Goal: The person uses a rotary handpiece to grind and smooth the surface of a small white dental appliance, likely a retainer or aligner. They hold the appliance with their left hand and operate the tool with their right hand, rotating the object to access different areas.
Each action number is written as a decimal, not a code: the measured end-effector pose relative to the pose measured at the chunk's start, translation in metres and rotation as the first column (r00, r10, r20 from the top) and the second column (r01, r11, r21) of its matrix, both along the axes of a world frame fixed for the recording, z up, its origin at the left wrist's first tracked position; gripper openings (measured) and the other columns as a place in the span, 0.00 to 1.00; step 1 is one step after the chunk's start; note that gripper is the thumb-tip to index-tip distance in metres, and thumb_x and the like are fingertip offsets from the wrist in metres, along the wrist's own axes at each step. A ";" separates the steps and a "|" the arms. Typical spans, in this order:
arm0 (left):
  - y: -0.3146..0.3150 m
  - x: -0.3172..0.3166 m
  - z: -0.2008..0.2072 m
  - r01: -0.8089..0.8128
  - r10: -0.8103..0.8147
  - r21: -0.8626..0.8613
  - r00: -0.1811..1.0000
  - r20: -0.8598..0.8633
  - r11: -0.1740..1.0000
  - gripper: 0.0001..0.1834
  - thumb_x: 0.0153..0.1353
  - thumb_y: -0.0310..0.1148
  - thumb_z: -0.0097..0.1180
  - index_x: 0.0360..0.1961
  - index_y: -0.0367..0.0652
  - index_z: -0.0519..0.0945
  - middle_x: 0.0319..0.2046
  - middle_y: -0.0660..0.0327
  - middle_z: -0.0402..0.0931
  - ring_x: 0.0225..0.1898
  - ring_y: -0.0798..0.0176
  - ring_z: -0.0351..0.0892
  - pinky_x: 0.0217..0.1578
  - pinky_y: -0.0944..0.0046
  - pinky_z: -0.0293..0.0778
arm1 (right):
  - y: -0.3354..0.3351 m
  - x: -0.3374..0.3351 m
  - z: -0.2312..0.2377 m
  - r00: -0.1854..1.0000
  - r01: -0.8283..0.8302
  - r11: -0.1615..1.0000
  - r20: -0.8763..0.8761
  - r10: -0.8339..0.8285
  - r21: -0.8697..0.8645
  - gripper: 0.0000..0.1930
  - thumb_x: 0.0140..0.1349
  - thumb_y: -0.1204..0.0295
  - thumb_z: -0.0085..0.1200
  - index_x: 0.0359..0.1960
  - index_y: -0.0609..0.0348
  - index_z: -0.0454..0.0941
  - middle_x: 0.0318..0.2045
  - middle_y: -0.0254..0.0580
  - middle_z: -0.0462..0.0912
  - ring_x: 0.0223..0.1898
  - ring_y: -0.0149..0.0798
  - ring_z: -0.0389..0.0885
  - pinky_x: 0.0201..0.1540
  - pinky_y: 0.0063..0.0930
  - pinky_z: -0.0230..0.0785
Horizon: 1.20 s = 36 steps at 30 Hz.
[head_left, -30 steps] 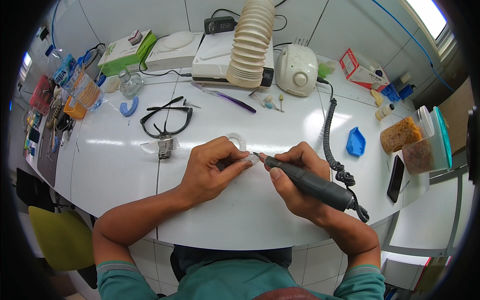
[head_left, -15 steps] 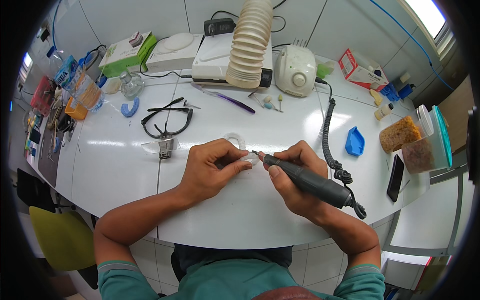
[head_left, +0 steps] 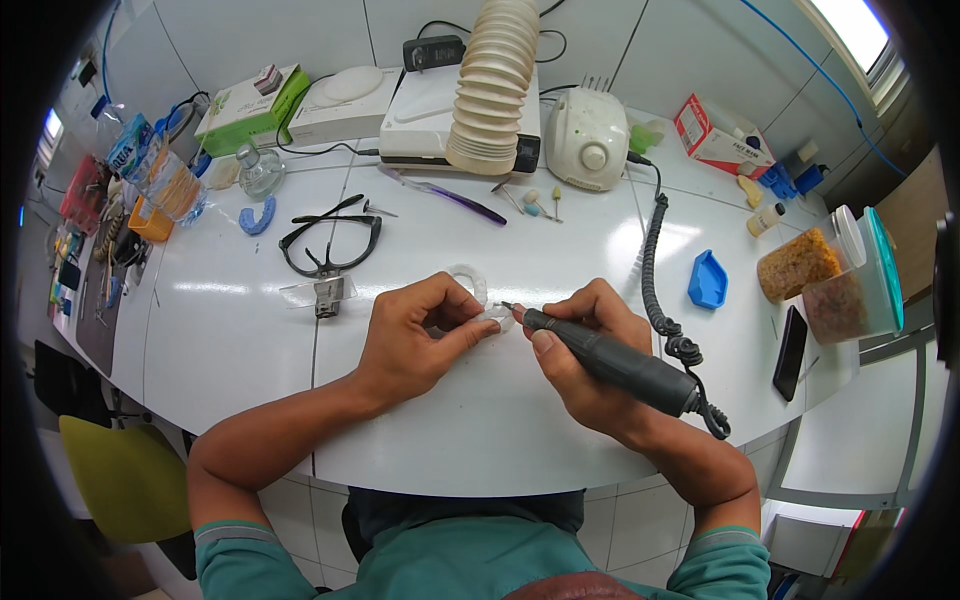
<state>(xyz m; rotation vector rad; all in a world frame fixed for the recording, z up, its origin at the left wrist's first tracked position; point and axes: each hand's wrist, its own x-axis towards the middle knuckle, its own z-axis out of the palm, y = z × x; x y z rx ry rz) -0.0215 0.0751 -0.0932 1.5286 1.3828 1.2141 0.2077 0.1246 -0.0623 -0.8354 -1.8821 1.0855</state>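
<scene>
Between the thumb and fingertips of my left hand point(head_left: 415, 325) is a small clear dental aligner point(head_left: 505, 318), partly hidden by the fingers. A pen-like grip of my right hand point(head_left: 597, 350) closes around a dark grey rotary handpiece point(head_left: 625, 368), tilted with its bur tip point(head_left: 508, 305) at the aligner's edge. Whether the bur touches it, I cannot tell. Just beyond my left fingertips shows another curved clear aligner-like piece point(head_left: 470, 271); whether it is separate from the held one is unclear. A coiled black cord point(head_left: 655, 270) runs from the handpiece to a white control unit point(head_left: 588, 140).
A ribbed suction hose point(head_left: 490, 90) hangs over the table's far middle. Black-framed magnifier glasses point(head_left: 330, 250) lie left of my hands, a purple-handled tool point(head_left: 455, 198) beyond them. To the right are a blue tray point(head_left: 708, 280), a phone point(head_left: 790, 353) and lidded tubs point(head_left: 850, 295).
The whole view has shifted very slightly. Both hands keep nearly the same pose, with the bur still at the aligner's edge.
</scene>
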 end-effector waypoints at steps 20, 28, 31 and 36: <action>-0.002 0.002 0.001 -0.011 0.014 0.063 0.999 -0.044 0.998 0.10 0.61 0.24 0.75 0.36 0.35 0.83 0.31 0.60 0.86 0.34 0.71 0.86 0.37 0.70 0.83 | -0.002 -0.001 0.004 1.000 0.004 1.000 0.018 -0.004 0.004 0.12 0.63 0.73 0.66 0.40 0.69 0.77 0.32 0.55 0.89 0.29 0.38 0.90 0.33 0.30 0.81; -0.002 0.002 0.003 -0.014 0.018 0.082 0.998 -0.053 0.997 0.09 0.62 0.24 0.74 0.35 0.35 0.83 0.31 0.59 0.87 0.33 0.71 0.87 0.36 0.70 0.83 | -0.001 -0.001 0.005 1.000 -0.006 1.000 0.022 0.006 0.003 0.12 0.64 0.73 0.65 0.40 0.69 0.76 0.32 0.55 0.89 0.29 0.38 0.90 0.34 0.30 0.80; -0.002 0.002 0.003 -0.006 0.010 0.089 0.999 -0.050 0.996 0.09 0.62 0.24 0.74 0.35 0.34 0.83 0.31 0.59 0.87 0.33 0.71 0.87 0.36 0.70 0.83 | -0.002 -0.002 0.005 1.000 -0.003 1.000 0.009 0.003 -0.011 0.12 0.64 0.73 0.65 0.40 0.69 0.76 0.32 0.55 0.89 0.30 0.38 0.90 0.34 0.30 0.80; -0.002 0.002 0.000 -0.004 0.008 0.085 0.999 -0.045 0.996 0.09 0.62 0.24 0.74 0.36 0.34 0.83 0.31 0.58 0.87 0.33 0.70 0.87 0.36 0.70 0.83 | -0.001 -0.002 0.006 1.000 -0.004 1.000 0.027 0.004 -0.005 0.12 0.64 0.73 0.65 0.41 0.70 0.77 0.32 0.55 0.89 0.30 0.38 0.90 0.34 0.30 0.81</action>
